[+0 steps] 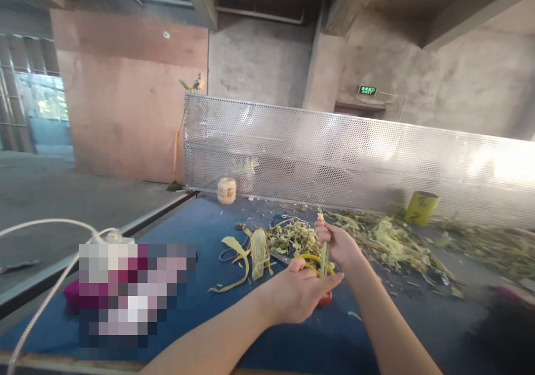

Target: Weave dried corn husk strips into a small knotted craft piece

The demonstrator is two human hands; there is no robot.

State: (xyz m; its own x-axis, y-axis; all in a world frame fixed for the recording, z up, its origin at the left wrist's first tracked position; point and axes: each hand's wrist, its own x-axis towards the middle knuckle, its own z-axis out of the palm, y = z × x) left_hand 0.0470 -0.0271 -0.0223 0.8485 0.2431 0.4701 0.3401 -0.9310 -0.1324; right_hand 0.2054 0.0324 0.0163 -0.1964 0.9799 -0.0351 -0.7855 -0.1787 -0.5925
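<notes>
A narrow pale-green strip of dried corn husk (324,259) stretches upright between my two hands. My right hand (340,245) is closed round its upper part, and a pale tip sticks out above the fingers. Lower down, my left hand (297,292) is closed at the strip's bottom end, which its fingers partly hide. Just behind the left hand lie scissors (281,258) with yellow handles, partly covered. Something red (325,299) shows beneath that hand. Left of the scissors rest a broad folded corn husk (259,254) and a curled strip (240,257).
Shredded husk (298,235) piles behind my hands on the blue table (188,219); more husk (393,241) spreads right. A ball of twine (227,190) and a yellow-green cylinder (421,208) stand near the perforated metal panel (284,146). A white cable (45,302) crosses the left side.
</notes>
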